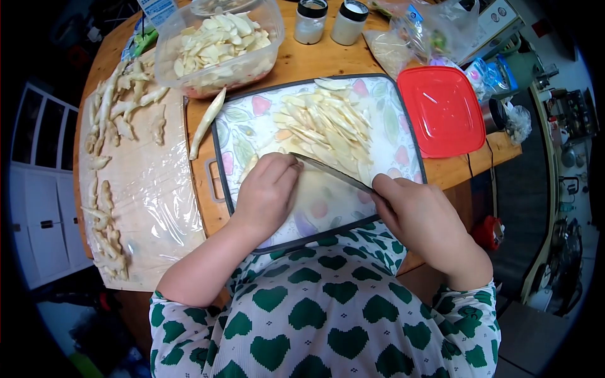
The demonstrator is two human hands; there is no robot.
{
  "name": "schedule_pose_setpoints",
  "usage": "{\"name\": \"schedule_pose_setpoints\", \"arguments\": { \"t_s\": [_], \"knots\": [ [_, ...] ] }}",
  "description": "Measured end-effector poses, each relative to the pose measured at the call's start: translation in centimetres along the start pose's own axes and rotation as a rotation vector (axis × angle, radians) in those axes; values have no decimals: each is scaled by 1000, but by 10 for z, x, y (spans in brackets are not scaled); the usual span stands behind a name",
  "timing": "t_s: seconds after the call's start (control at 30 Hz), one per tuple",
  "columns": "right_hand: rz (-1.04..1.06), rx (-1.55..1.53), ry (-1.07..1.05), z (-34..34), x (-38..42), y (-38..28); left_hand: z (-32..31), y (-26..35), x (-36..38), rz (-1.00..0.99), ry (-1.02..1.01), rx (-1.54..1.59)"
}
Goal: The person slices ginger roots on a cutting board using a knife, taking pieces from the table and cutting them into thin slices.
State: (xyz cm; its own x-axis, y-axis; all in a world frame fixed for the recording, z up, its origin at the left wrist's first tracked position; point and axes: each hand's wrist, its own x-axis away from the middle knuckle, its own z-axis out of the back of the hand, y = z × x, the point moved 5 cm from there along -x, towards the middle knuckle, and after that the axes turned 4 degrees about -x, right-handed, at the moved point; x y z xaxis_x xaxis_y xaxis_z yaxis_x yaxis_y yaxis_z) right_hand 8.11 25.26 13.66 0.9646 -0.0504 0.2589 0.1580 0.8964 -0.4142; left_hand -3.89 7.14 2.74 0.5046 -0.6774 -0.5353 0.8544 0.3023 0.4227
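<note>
My right hand (413,211) is closed around the handle of a kitchen knife (334,174), whose blade slants up and left over the cutting board (315,230). My left hand (268,189) has its fingers curled down on the board beside the blade's tip. A pale piece of ginger (249,167) peeks out at the left of that hand; the rest of it is hidden under the fingers. Beyond the blade lies a pile of ginger slices (328,126). One long peeled ginger root (207,123) rests against the board's left edge.
A clear plastic tub (278,39) of slices stands at the back left. Knobbly ginger roots (108,104) lie on plastic wrap (154,208) at the left. Two jars (348,25) stand behind the board, with a red lid (441,113) to its right and plastic bags (435,28) farther back.
</note>
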Motion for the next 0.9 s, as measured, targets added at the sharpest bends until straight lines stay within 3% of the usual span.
{"name": "schedule_pose_setpoints", "arguments": {
  "t_s": [0.3, 0.5, 0.7, 0.9],
  "knots": [
    [42, -4, 8, 1, -1, 3, 1, 0, -2, 20, -13, 0],
    [-120, -105, -124, -30, -46, 9, 0, 0, -1, 34, -3, 7],
    [-56, 10, -95, -30, -34, 14, 2, 1, 0, 36, -10, 4],
    [-102, -137, -73, -20, -32, 37, 3, 0, 0, 37, 4, 1]
  ]
}}
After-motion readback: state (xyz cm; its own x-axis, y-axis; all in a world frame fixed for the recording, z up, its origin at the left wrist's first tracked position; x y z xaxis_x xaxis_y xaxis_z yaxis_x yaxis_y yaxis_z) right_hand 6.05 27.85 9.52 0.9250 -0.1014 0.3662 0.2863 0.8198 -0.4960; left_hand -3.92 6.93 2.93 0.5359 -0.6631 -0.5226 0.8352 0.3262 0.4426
